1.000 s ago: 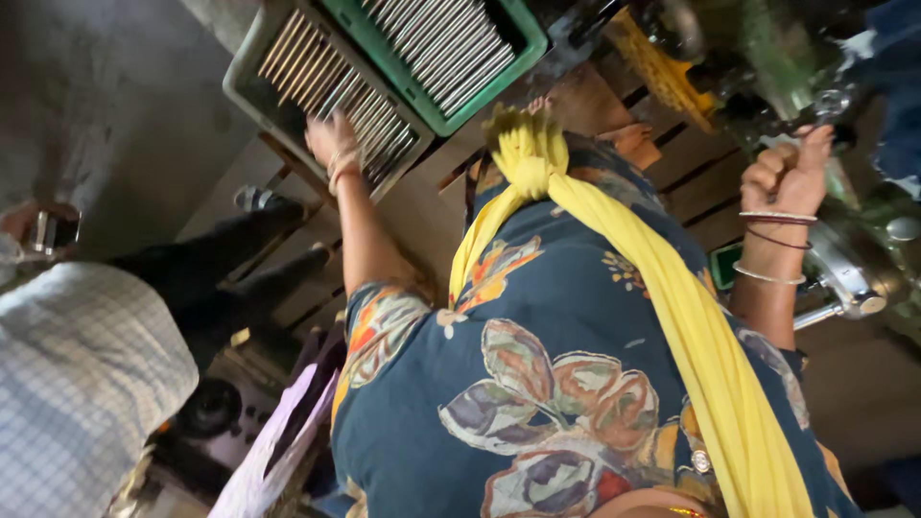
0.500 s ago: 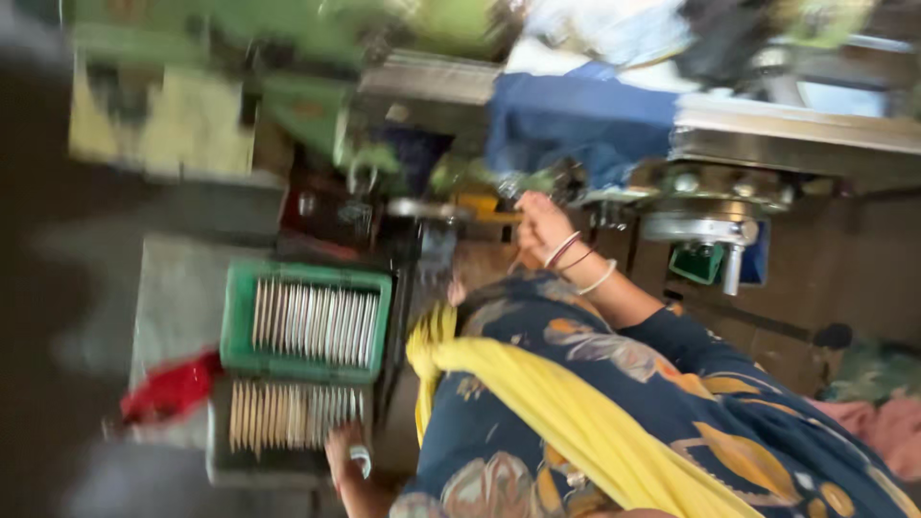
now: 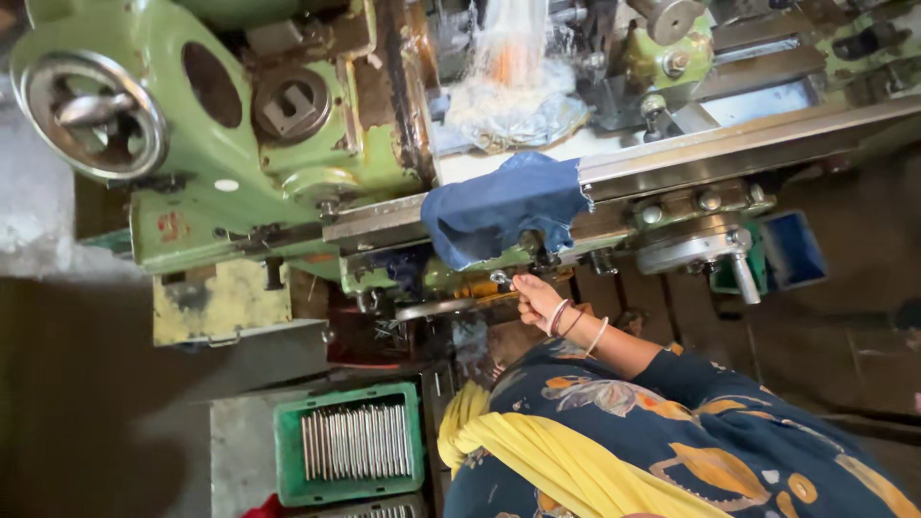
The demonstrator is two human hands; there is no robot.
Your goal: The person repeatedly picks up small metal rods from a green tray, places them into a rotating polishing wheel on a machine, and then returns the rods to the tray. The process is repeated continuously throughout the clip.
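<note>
Under the blue cloth (image 3: 504, 213), right hand (image 3: 537, 299) fingers (image 3: 523, 285) curl around a small handle (image 3: 501, 278).

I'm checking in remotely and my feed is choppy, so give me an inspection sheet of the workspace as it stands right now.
Surface: green machine, paint chipped and stained; steel bed rail runs to the right.
Job's things: right hand grips a small handle under the bed; green crate on the floor holds a row of metal rods.
Clutter: blue cloth draped over the rail; pale tangled swarf heaped on the bed.
Grippers: right hand closed on the handle, bangles at the wrist; left hand not in view.
Cables: nothing seen.
Surroundings: handwheel at upper left, blue bin at right, dark floor.
</note>
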